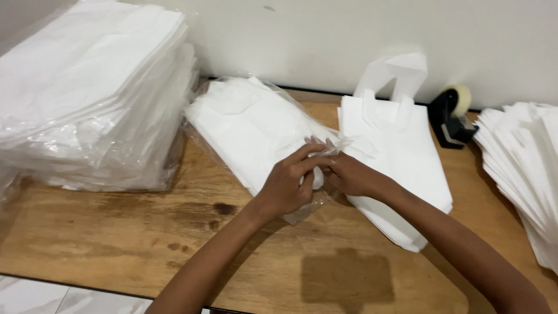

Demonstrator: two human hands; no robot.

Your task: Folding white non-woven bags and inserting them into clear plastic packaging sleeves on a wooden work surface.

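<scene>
Pinching the open end of a clear plastic pack [256,125] of white bags in the middle of the table [116,238], the left hand [288,186] and right hand [349,174] meet, fingers closed on the plastic. The pack looks filled but not shut yet. A finished pile [87,93] sits far left; loose bags [401,157] wait to the right.

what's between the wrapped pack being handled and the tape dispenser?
Head view: a flat stack of white handled bags lies between the wrapped pack and the tape dispenser.

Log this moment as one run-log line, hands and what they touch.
left hand: pinching clear wrap | right hand: pinching same wrap | wrapped bag bundle: on wooden table | tape dispenser: untouched
</scene>
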